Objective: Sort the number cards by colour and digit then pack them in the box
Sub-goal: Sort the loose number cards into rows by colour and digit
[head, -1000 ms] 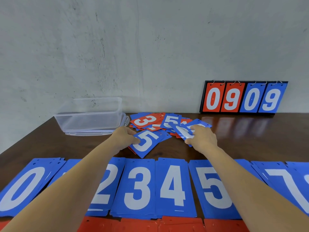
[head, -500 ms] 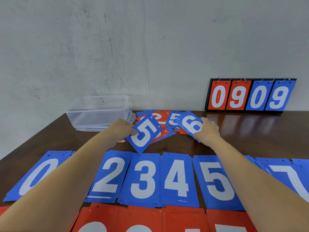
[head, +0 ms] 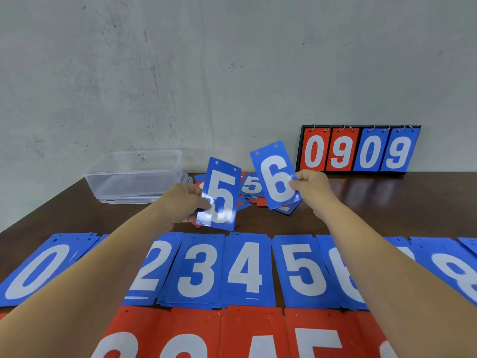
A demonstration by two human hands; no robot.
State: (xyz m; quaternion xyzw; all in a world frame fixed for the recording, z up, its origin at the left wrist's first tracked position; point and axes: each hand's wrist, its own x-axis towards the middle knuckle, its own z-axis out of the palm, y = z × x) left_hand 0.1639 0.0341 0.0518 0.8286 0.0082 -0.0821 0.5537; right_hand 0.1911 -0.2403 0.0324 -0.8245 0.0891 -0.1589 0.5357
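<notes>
Left hand (head: 180,202) pinched the blue 5 card (head: 219,195), right hand (head: 311,184) the blue 6 card (head: 275,174); thin, stiff, glossy, probably slippery, best gripped by edges

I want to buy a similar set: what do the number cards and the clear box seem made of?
The blue 5 card in the left hand looks like thin glossy plastic or laminated card: glare whitens its lower half, and it does not sag. The box looks like clear plastic: the wall shows through it.
</notes>
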